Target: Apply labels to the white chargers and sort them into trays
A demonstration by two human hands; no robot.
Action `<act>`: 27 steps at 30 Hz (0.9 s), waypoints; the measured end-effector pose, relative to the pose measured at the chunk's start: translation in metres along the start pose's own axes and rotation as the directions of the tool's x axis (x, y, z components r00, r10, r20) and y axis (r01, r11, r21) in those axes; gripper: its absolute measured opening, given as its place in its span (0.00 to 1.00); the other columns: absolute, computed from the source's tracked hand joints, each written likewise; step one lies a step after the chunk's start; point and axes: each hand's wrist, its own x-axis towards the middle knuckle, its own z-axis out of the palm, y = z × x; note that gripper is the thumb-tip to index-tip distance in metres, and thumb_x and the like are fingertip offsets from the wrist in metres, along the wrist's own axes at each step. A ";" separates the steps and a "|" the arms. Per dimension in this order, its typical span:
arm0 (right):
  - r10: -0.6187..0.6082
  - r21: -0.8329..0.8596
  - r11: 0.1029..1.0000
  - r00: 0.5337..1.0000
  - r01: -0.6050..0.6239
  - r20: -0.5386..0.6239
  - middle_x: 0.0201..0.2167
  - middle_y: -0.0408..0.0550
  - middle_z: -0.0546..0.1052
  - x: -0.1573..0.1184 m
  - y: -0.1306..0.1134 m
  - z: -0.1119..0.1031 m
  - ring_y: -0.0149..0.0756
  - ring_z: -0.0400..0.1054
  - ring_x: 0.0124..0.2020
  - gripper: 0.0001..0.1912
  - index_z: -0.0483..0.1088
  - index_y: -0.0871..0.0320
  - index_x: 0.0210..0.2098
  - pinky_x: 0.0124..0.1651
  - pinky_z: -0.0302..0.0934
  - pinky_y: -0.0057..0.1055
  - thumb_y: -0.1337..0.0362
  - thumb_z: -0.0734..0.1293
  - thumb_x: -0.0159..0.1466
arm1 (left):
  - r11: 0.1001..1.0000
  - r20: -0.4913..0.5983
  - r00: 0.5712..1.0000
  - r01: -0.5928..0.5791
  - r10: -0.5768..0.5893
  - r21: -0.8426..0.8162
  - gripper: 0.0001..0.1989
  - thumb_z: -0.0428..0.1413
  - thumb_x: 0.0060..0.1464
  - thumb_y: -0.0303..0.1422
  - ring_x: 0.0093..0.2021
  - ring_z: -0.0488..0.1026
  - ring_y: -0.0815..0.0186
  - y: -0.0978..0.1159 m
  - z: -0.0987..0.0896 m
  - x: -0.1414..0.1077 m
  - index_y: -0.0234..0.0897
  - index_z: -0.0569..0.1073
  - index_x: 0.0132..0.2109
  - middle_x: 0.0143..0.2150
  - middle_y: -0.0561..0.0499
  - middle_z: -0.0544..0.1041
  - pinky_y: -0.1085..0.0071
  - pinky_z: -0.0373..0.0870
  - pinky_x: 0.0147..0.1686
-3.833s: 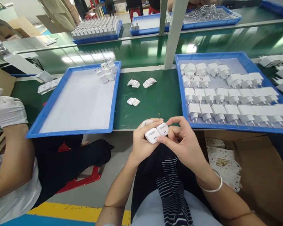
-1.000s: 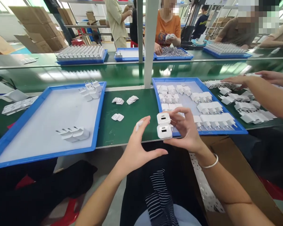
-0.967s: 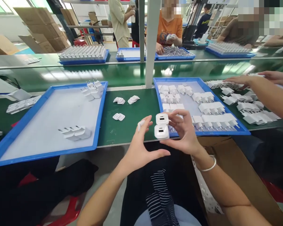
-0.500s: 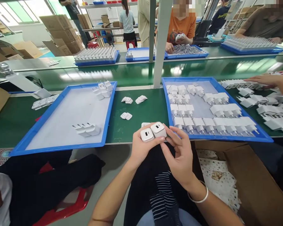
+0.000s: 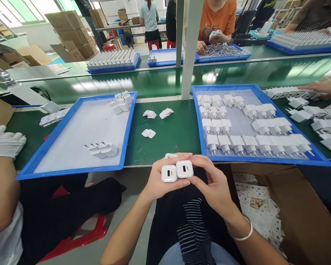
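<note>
Held side by side above the bench's edge, two USB charger plugs (image 5: 177, 171) look light, stiff and slick, best pinched by their sides, as left hand (image 5: 157, 181) and right hand (image 5: 213, 183) close around them.

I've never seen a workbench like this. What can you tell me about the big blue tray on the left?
The blue tray is shallow and four-sided, with a raised rim that looks like plastic and a pale, flat floor. It lies flat on the green bench, its near side at the bench's front edge. Most of the floor is bare; white plugs with metal pins stand in one cluster at the far right and another at the near right. No hand touches it.
</note>
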 end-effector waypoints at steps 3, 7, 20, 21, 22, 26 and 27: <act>-0.026 0.023 0.999 0.976 0.022 0.215 0.53 0.49 0.77 0.006 -0.011 -0.016 0.47 0.70 0.57 0.12 0.78 0.47 0.45 0.61 0.65 0.46 0.65 0.75 0.62 | 0.997 0.064 0.996 -0.059 0.056 0.046 0.25 0.72 0.42 0.30 0.50 0.81 0.55 0.009 -0.005 -0.011 0.43 0.82 0.50 0.50 0.43 0.83 0.61 0.77 0.51; 0.112 0.081 0.987 0.960 -0.137 0.257 0.41 0.48 0.79 0.025 -0.022 -0.025 0.39 0.74 0.42 0.02 0.78 0.50 0.39 0.41 0.69 0.33 0.61 0.72 0.65 | 0.988 0.253 0.967 -0.017 -0.023 0.153 0.22 0.71 0.44 0.34 0.45 0.82 0.56 0.021 -0.010 -0.020 0.38 0.82 0.48 0.44 0.42 0.84 0.65 0.78 0.47; 0.260 -0.241 0.953 0.906 -0.184 0.334 0.29 0.42 0.73 0.033 -0.016 -0.007 0.32 0.66 0.29 0.09 0.67 0.55 0.34 0.32 0.59 0.30 0.62 0.62 0.72 | 0.916 0.320 0.918 0.098 -0.234 0.388 0.20 0.69 0.47 0.35 0.47 0.81 0.57 0.024 -0.016 -0.026 0.39 0.81 0.49 0.50 0.43 0.83 0.65 0.75 0.50; 0.259 -0.253 0.951 0.903 -0.177 0.343 0.28 0.42 0.73 0.032 -0.016 -0.009 0.32 0.66 0.28 0.09 0.66 0.54 0.35 0.32 0.59 0.30 0.61 0.62 0.72 | 0.922 0.302 0.926 0.105 -0.227 0.371 0.20 0.69 0.47 0.35 0.49 0.80 0.57 0.023 -0.015 -0.026 0.39 0.80 0.49 0.51 0.43 0.82 0.64 0.74 0.52; 0.258 -0.256 0.951 0.897 -0.171 0.359 0.27 0.42 0.72 0.032 -0.017 -0.011 0.32 0.65 0.28 0.09 0.66 0.54 0.35 0.31 0.59 0.30 0.61 0.62 0.72 | 0.929 0.286 0.933 0.109 -0.219 0.355 0.21 0.69 0.47 0.34 0.51 0.80 0.56 0.023 -0.014 -0.026 0.39 0.80 0.50 0.51 0.43 0.82 0.63 0.74 0.54; 0.229 -0.284 0.952 0.889 -0.119 0.396 0.27 0.41 0.71 0.036 -0.018 -0.012 0.32 0.64 0.28 0.09 0.66 0.54 0.35 0.31 0.58 0.29 0.62 0.61 0.73 | 0.934 0.265 0.939 0.124 -0.220 0.336 0.21 0.69 0.46 0.34 0.48 0.80 0.57 0.021 -0.009 -0.025 0.40 0.80 0.50 0.50 0.44 0.83 0.62 0.75 0.52; 0.218 -0.291 0.951 0.886 -0.099 0.410 0.28 0.41 0.71 0.038 -0.018 -0.012 0.31 0.63 0.28 0.09 0.66 0.54 0.35 0.31 0.58 0.29 0.62 0.61 0.73 | 0.934 0.262 0.939 0.126 -0.221 0.335 0.21 0.69 0.46 0.34 0.48 0.80 0.57 0.020 -0.008 -0.024 0.40 0.81 0.50 0.49 0.43 0.82 0.62 0.76 0.52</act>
